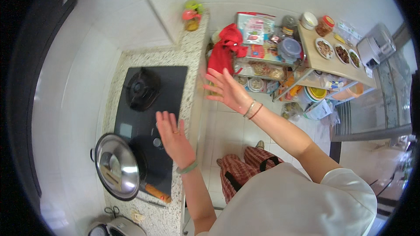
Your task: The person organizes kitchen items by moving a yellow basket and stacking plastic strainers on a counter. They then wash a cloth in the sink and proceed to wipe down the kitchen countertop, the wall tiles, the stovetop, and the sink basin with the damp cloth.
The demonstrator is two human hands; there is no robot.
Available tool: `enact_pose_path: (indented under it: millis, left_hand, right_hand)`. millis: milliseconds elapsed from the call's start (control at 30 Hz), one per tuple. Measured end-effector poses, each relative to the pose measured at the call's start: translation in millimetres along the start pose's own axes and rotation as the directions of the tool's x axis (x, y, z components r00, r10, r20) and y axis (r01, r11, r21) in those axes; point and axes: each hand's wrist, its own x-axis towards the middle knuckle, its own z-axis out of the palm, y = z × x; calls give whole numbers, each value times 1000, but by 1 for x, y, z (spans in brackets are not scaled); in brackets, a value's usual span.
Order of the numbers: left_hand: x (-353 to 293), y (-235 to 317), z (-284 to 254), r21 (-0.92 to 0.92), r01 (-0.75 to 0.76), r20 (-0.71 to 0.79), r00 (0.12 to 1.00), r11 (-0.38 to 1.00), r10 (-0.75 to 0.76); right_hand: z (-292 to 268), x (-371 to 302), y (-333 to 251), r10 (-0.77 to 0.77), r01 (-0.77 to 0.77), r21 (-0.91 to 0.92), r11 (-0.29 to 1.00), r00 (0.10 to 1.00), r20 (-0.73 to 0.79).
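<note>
My left hand [174, 142] is raised over the black two-burner hob [165, 88], fingers stretched out and holding nothing. A ring and a green bangle show on that arm. To its right, my right hand [229, 91] is held out in the air with fingers spread, also holding nothing. It appears in front of a red cloth bundle [225, 48], though I cannot tell how far apart they are. On the hob's near burner sits a shiny round steel pan [129, 166] with a dark rim. A wooden handle [157, 193] sticks out beside it. The far burner [143, 89] is bare.
Speckled counter [192, 61] edges the hob, with a pink-topped jar [191, 19] at its far corner. Shelves beyond carry packets and a lidded tub [290, 49]. Small plates of food [324, 48] stand on a wooden-topped rack at right. A rice-cooker-like appliance [124, 226] sits near left.
</note>
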Motion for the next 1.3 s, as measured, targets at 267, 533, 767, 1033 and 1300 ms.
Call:
enact_pose_path:
  millis: [267,533,767,1033,1300]
  left_hand:
    - [26,-118,149,223,259,208,929,940,-306]
    - [140,-213,210,310,347,249,869,885,-428]
    - [266,-303,248,545,352,139,857,761,-496]
    - [324,-353,275,680,-148,373,913,718,-165]
    - [300,-424,313,708,-648,700,593,280,-398]
  right_hand:
    - [-144,-48,-85,-119,158,195,968,973,-198]
    - [-235,-11,-111,-86,173,258,951,944,-319]
    - [-308,10,-132,-18,189,311,931,877,-480]
    - [-343,36,-100,93,164,407,899,835,-542]
    - [-362,8,-93,167,120,424,897,798,-579]
